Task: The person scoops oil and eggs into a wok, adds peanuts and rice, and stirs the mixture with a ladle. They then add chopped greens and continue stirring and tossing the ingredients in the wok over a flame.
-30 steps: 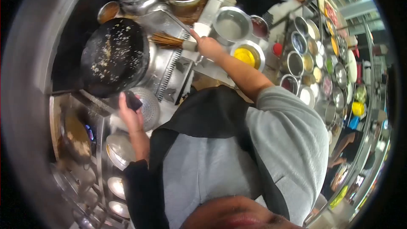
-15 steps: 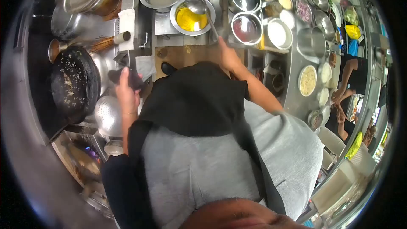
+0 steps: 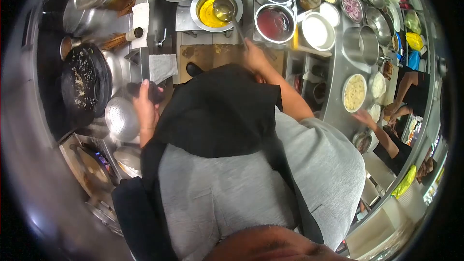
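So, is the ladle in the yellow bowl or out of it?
In. The ladle has its cup inside the rim of the yellow bowl, and the right hand holds its handle.

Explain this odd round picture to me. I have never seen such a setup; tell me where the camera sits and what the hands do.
No machine here: a person wears one camera on the head. Its wide lens looks down over their grey shirt and black apron, bending the view round. The left hand grips a dark cloth beside a black wok and a metal strainer. The right hand holds a ladle, its scoop in a bowl of yellow liquid. The steel counter carries many bowls of ingredients. The hand at the right edge is another person's.
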